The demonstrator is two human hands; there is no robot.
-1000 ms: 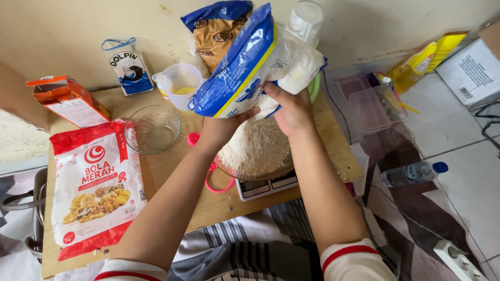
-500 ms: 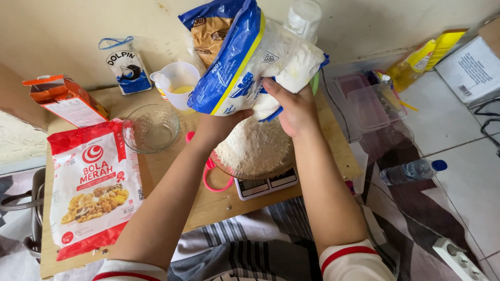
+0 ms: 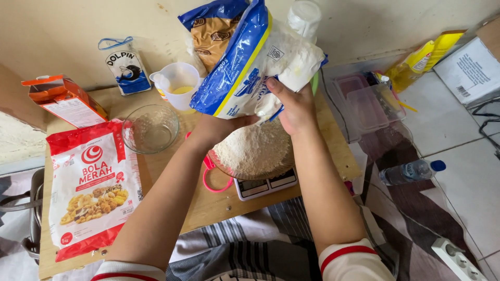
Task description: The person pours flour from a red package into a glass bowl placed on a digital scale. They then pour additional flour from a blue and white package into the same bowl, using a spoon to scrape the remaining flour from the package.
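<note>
Partly hidden and cut off
Scale (image 3: 265,186) mostly under flour bowl (image 3: 254,154); left hand (image 3: 216,127) half behind blue flour bag (image 3: 245,62); white power strip (image 3: 461,260) clipped lower right.

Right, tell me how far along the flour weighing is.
Done: a heap of flour already fills the bowl on the kitchen scale. In hand: left hand and right hand hold the blue flour bag tipped over it. Left: the glass bowl looks empty, and the red bag lies flat, untouched.

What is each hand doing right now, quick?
Left hand: closed on the underside of the blue flour bag, fingers mostly hidden.
Right hand: closed on the same flour bag, above the bowl of flour.
</note>
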